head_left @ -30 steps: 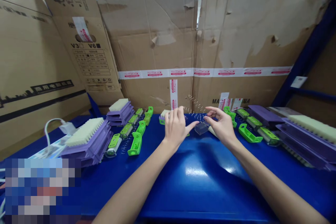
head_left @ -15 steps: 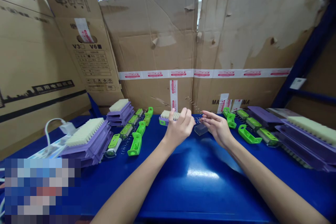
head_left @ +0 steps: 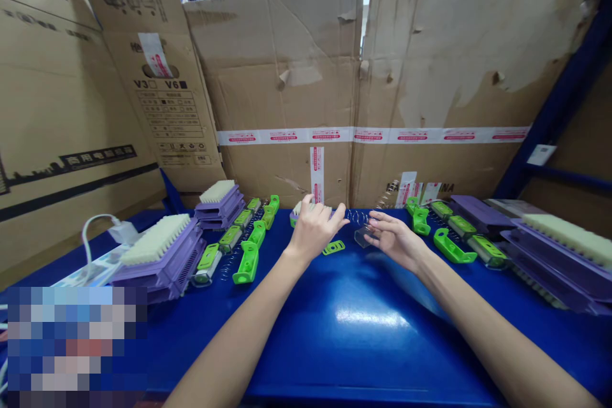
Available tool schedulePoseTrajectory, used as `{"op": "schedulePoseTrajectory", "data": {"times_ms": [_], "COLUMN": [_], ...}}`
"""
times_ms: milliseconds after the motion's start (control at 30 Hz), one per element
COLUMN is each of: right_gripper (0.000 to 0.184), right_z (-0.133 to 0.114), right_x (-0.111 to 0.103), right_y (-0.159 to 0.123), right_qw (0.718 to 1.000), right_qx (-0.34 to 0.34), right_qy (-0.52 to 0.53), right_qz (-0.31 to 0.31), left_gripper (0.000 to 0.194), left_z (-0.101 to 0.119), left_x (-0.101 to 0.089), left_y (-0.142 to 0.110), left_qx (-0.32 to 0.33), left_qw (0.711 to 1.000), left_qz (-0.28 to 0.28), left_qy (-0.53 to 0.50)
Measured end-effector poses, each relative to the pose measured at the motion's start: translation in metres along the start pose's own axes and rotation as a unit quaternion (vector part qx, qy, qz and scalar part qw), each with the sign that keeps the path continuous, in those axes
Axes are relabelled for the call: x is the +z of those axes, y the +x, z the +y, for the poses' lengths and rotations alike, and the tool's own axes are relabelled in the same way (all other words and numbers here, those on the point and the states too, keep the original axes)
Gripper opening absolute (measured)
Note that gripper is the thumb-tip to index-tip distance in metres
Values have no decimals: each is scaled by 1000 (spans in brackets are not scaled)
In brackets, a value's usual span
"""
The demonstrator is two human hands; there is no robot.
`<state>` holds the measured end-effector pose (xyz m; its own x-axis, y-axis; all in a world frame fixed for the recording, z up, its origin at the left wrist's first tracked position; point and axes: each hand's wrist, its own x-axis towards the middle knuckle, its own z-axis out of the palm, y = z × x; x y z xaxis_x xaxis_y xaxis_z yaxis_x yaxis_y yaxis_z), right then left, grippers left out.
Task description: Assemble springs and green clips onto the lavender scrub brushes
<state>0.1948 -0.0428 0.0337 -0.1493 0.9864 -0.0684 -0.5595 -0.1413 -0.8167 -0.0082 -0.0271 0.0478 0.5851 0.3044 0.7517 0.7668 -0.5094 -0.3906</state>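
Between my two hands a thin metal spring (head_left: 357, 217) is stretched roughly level. My left hand (head_left: 313, 228) pinches its left end at the fingertips. At the right end, the bent fingers of my right hand (head_left: 396, 237) are closed on the coil. More loose wire coil (head_left: 389, 194) sticks up above the right fingers. Just below the spring, a small clear plastic piece (head_left: 362, 238) lies partly hidden by the right fingers. A flat green slotted plate (head_left: 333, 247) rests on the table by my left wrist. Behind the left hand shows a cream-bristled piece (head_left: 296, 209), mostly covered.
On the left stand stacked purple parts with cream bristles (head_left: 160, 239), a row of green-topped pieces (head_left: 230, 239), springs, and green brackets (head_left: 246, 262). Similar green brackets (head_left: 454, 247) and purple stacks (head_left: 559, 255) lie right. Cardboard (head_left: 287, 95) walls the blue table's back.
My hands have drawn apart, stretching the spring between them. The loose coil has swung from upper left to upper right. The green slotted plate has come into sight.
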Motion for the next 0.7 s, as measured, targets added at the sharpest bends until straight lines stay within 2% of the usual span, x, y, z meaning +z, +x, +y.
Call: {"op": "schedulePoseTrajectory", "data": {"times_ms": [167, 333, 367, 467, 567, 633, 700], "right_gripper": [27, 25, 25, 37, 49, 40, 26], "right_z": [0, 3, 3, 3, 0, -1, -1], "right_x": [-3, 3, 4, 7, 7, 5, 3], "right_y": [2, 1, 0, -5, -8, -8, -7], "right_qw": [1000, 999, 999, 998, 993, 992, 994], "right_qx": [-23, -32, -31, -30, -24, -16, -13], "right_qy": [-14, -14, -16, -18, -11, -10, -26], "right_qz": [-12, -23, -24, -47, -113, -127, -104], "left_gripper": [34, 30, 36, 55, 43, 39, 40], "left_z": [-1, 7, 9, 15, 19, 20, 20], "left_x": [-3, 7, 9, 11, 9, 7, 6], "left_y": [2, -1, -3, -5, -4, -3, -2], "left_qx": [-23, -72, -80, -94, -103, -109, -115], "left_qw": [997, 977, 971, 955, 949, 950, 951], "left_qz": [-65, -145, -155, -182, -204, -205, -195], "left_qy": [-35, -138, -164, -214, -215, -208, -209]}}
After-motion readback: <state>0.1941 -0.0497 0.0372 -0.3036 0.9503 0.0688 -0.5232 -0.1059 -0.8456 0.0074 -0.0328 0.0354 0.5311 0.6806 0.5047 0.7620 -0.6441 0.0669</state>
